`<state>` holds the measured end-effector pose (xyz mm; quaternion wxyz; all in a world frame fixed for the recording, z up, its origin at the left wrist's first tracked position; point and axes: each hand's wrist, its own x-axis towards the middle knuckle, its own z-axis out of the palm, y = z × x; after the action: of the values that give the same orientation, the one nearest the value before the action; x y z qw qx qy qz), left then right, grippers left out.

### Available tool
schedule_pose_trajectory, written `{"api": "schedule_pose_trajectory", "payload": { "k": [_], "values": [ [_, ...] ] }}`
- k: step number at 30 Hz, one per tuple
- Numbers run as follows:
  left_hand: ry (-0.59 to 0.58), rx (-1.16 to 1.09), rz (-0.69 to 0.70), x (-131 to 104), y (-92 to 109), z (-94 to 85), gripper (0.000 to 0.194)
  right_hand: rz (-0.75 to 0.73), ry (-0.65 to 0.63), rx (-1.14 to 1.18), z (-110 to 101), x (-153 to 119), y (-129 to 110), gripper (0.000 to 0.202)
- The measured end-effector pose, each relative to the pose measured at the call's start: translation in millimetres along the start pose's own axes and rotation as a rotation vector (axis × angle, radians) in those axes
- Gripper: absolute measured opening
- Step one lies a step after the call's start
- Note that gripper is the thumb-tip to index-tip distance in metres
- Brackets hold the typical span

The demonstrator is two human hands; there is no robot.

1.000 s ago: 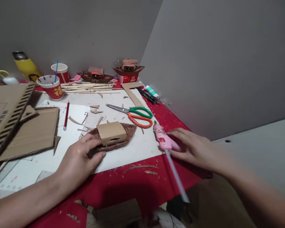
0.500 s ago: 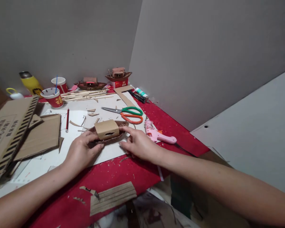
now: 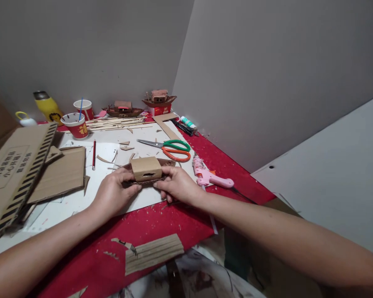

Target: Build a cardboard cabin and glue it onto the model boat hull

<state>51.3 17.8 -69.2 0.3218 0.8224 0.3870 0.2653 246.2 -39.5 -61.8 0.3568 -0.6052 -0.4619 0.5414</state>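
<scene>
Boat (image 3: 146, 169) sits on white paper (image 3: 139, 202) near bench (image 3: 157, 221) front edge; left hand (image 3: 113, 191) grip pinches its left end, right hand (image 3: 180, 185) grip its right. Scissors (image 3: 162, 145) just behind, glue gun (image 3: 205, 175) apart at right, near bench's right edge.

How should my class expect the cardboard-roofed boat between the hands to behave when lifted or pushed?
The boat is probably light, being small and seemingly cardboard. Its curved roof may dent if squeezed around the ragged opening. The narrow hull might rock if pushed sideways.
</scene>
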Motion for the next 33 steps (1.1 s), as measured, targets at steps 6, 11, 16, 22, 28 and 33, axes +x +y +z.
{"api": "schedule_pose_trajectory", "payload": {
  "k": [6,11,16,22,28,33],
  "values": [
    [0.011,-0.097,0.074,2.7,0.8,-0.9,0.017,-0.003,0.030,0.069,4.4,-0.8,0.1,0.014],
    [0.026,-0.087,0.088,3.0,0.8,-0.6,0.017,0.000,0.058,0.092,7.1,-1.4,-2.9,0.012],
    [0.059,-0.045,0.051,1.4,2.5,-3.0,0.024,-0.008,0.058,0.085,8.1,-3.8,-7.9,0.013],
    [0.050,-0.138,0.066,0.4,-1.3,0.0,0.016,-0.030,0.061,0.105,11.5,-5.9,-4.6,0.023],
    [0.011,-0.109,0.126,1.1,-3.5,1.6,0.017,0.014,0.039,0.139,11.8,-3.5,-0.3,0.014],
    [0.056,-0.034,0.160,-1.8,-2.7,4.4,0.017,0.006,0.073,0.172,13.2,-3.4,0.7,0.012]
  ]
}}
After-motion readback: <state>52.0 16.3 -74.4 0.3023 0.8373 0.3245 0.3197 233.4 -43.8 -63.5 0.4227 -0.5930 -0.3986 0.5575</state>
